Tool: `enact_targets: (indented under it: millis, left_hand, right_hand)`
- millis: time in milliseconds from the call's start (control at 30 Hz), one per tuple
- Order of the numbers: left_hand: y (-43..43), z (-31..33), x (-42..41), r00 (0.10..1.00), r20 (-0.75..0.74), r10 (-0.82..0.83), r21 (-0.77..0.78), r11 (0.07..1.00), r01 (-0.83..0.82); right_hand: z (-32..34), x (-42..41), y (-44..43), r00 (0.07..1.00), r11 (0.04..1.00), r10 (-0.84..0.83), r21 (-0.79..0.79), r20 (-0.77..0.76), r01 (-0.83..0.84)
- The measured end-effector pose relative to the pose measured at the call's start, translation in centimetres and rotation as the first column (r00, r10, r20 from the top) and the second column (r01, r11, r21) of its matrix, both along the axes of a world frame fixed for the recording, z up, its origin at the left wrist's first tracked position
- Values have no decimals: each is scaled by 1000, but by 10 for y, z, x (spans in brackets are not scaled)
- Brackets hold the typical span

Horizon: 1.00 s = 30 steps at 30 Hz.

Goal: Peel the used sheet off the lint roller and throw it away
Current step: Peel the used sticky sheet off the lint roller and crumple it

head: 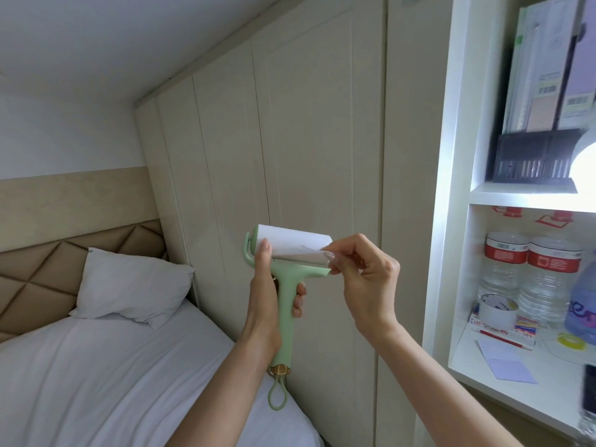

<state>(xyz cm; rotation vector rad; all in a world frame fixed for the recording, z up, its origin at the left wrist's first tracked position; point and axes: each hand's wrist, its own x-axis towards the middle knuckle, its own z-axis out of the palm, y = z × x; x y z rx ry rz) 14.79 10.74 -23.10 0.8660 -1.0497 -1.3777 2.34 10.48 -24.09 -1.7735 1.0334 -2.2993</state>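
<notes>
A pale green lint roller with a white sticky roll is held upright in front of the wardrobe. My left hand grips its handle, thumb resting on the roll's left end. My right hand pinches the lifted corner of the used sheet at the roll's right end; the corner is pulled slightly away from the roll. A green loop hangs from the handle's bottom.
A bed with white sheet and pillow lies at lower left. Cream wardrobe doors stand straight ahead. White shelves on the right hold water bottles, a tape roll, notes and files.
</notes>
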Motion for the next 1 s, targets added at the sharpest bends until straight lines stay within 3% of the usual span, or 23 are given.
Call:
enact_targets:
  millis: [100, 233, 300, 467, 1000]
  left_hand:
    - [0, -2, -1, 1000, -6, 0, 8, 1000, 0]
    - [-1, -1, 1, 1000, -26, -12, 10, 1000, 12]
    - [0, 0, 1, 998, -21, -56, 4, 998, 56]
    - [2, 0, 1, 989, -6, -151, 5, 989, 151]
    - [0, -1, -2, 989, 10, -149, 23, 989, 149]
  right_hand:
    - [1, 0, 1, 998, 999, -35, -1, -43, 35]
    - [4, 2, 1, 962, 994, -96, 26, -257, 106]
    - [5, 2, -1, 953, 991, -101, 59, -286, 123]
    - [10, -1, -3, 975, 987, -94, 110, -199, 118]
    - [24, -11, -5, 999, 973, -26, 230, 25, 20]
